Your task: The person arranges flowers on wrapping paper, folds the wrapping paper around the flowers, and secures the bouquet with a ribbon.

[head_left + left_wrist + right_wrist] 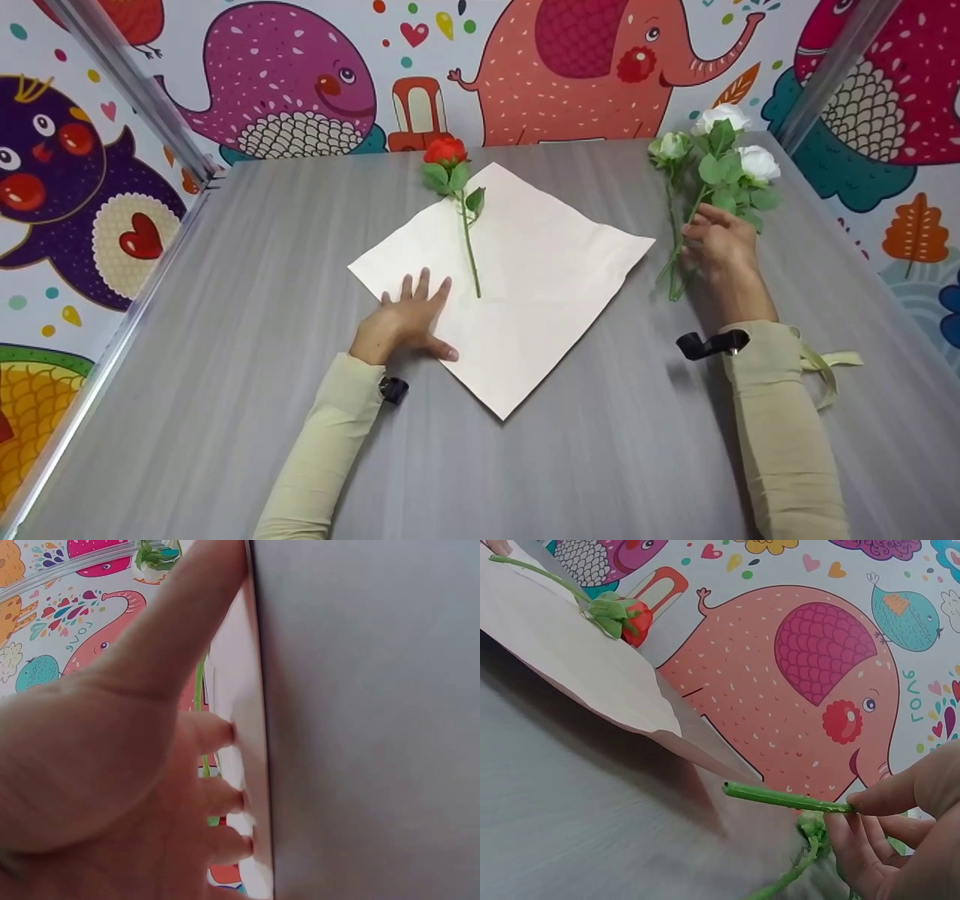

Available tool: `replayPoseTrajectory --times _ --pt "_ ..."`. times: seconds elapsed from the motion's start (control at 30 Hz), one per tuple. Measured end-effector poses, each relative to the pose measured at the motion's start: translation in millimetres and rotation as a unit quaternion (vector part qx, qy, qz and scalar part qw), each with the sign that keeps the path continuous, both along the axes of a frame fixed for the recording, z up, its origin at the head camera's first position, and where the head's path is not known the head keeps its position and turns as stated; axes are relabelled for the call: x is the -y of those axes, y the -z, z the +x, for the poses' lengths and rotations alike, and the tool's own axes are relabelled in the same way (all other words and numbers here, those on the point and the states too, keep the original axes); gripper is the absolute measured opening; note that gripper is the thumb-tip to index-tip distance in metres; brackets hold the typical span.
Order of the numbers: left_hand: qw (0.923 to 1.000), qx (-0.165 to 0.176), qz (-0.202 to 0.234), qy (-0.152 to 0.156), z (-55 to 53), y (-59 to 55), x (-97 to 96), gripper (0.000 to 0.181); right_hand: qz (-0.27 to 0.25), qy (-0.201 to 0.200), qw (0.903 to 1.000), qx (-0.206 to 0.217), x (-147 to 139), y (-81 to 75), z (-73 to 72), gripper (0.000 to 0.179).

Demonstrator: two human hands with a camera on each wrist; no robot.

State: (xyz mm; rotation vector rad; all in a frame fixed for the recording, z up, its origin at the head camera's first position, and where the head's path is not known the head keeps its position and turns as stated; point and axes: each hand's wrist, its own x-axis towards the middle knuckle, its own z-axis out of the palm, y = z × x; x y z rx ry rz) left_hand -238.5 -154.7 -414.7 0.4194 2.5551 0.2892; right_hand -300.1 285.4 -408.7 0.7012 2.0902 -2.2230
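A sheet of pale pink wrapping paper (547,270) lies cornerwise on the table, with a red rose (445,151) across its upper left part. Fingers spread, my left hand (401,324) rests on the paper's lower left edge; its fingertips press the sheet in the left wrist view. At the right, my right hand (724,244) pinches a green stem (780,799) between thumb and fingers, its cut end pointing away from the hand. White roses (759,163) with green leaves lie just beyond that hand. A paler greenish-white rose (670,148) on its own stem is left of them.
A pale yellow-green ribbon (829,371) lies on the grey table (615,450), partly hidden by the right sleeve. Walls printed with cartoon animals (585,67) stand behind and beside the table, with metal posts (142,90) at the corners.
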Motion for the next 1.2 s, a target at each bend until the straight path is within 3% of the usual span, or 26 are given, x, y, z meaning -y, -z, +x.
replayPoseTrajectory --times 0.13,0.67,0.9,1.2 --pt "1.0000 0.002 -0.003 0.000 -0.3 0.0 -0.4 0.123 -0.004 -0.011 0.9999 -0.006 4 -3.5 2.1 0.066" --pt "0.9999 0.008 -0.012 -0.001 -1.9 2.4 -0.2 0.123 0.077 -0.044 0.9958 -0.022 43 -21.4 -5.4 0.061" --pt "0.9998 0.005 -0.019 0.002 -2.5 2.1 -0.4 0.123 0.062 -0.068 0.9945 -0.050 64 -23.3 -8.5 0.059" --pt "0.9998 0.006 -0.018 -0.002 -2.0 1.7 -0.7 0.123 0.059 -0.098 0.9919 -0.054 96 -23.6 -12.9 0.056"
